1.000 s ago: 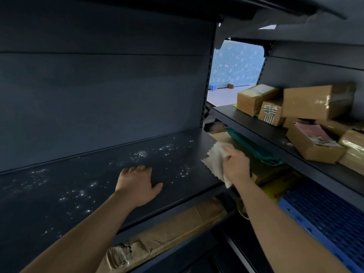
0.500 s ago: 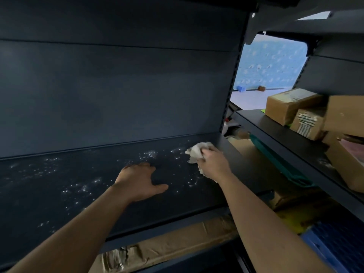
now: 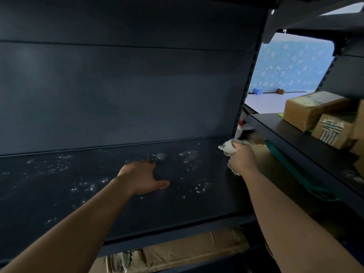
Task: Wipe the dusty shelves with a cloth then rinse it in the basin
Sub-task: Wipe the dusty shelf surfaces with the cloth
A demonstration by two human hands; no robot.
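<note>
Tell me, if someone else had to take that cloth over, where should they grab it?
Probably the bunched end of the cloth that sticks out past the right hand, coming from the left over the shelf. The hand covers the rest, apart from a corner hanging below.

The right hand point(image 3: 241, 157) grips a bunched white cloth point(image 3: 228, 147) at the far right corner of the dusty dark shelf point(image 3: 98, 194). The left hand point(image 3: 140, 177) rests flat on the shelf, well apart to its left, with white dust specks point(image 3: 188, 154) between them.
</note>
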